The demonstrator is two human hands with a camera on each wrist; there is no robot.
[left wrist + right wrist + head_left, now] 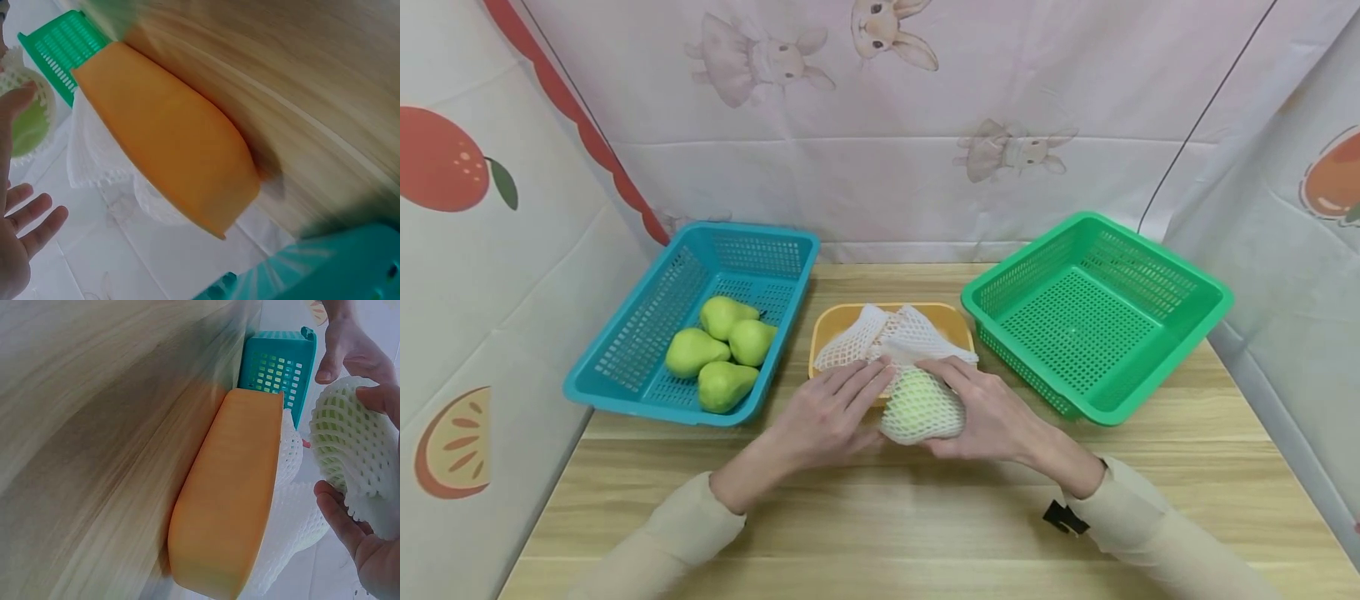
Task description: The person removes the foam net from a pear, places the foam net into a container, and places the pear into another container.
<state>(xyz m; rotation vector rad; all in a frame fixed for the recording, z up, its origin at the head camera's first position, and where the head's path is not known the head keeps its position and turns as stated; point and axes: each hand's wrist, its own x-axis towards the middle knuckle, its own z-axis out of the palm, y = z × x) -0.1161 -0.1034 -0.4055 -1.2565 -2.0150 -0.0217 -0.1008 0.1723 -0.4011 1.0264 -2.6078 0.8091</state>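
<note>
My right hand (988,412) holds a green pear in a white foam net sleeve (921,408), thumb on the near side and fingers on the far side. In the right wrist view the net (350,434) covers most of the pear. My left hand (831,408) is just left of it, its fingers extended; the left wrist view shows these fingers (40,231) spread, the thumb by the pear (31,128). Whether the thumb touches is unclear. Behind the hands, white foam nets (917,333) lie in an orange-yellow bin (822,329).
On the left a blue basket (617,400) holds several bare green pears (722,317). A green basket (1078,325) with a bare bottom stands on the right. All rest on a wooden table (925,533), with printed cloth (880,192) behind and at both sides.
</note>
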